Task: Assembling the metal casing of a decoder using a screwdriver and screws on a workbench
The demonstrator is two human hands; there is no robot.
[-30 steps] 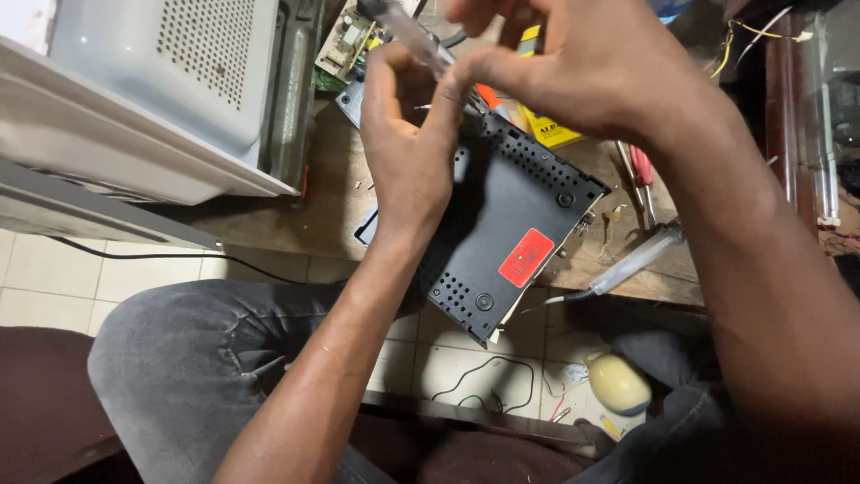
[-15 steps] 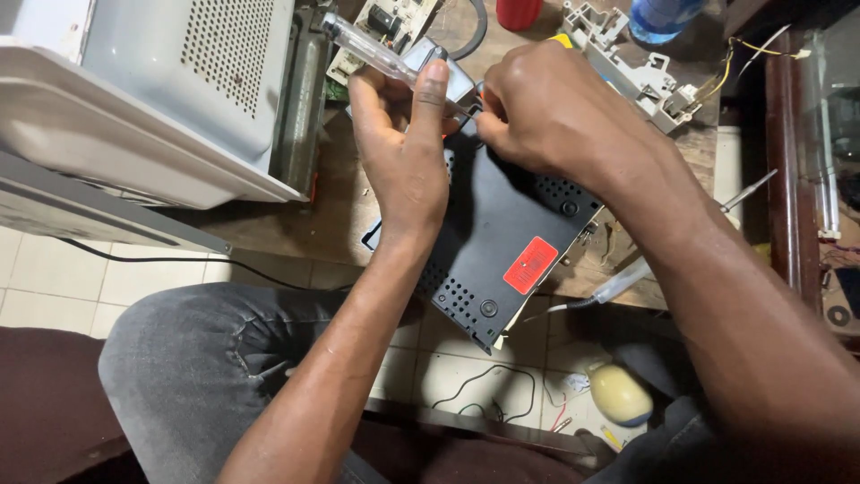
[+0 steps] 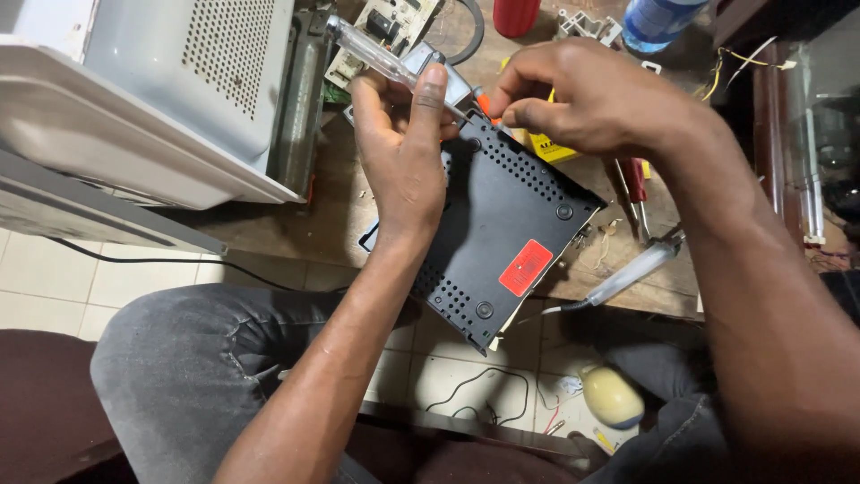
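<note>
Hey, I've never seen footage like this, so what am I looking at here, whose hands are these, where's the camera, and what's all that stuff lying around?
The camera sits on a person's head and looks down, so both hands are that person's own; their knees in grey trousers show below. The left hand steadies a black metal device case with vent holes and a red sticker, tilted over the edge of a wooden workbench. This hand also grips a clear-handled screwdriver. The right hand pinches something small at the case's top edge; what it is, I cannot tell. On the bench lie a white vented appliance, a circuit board, a red-handled tool and a soldering iron.
</note>
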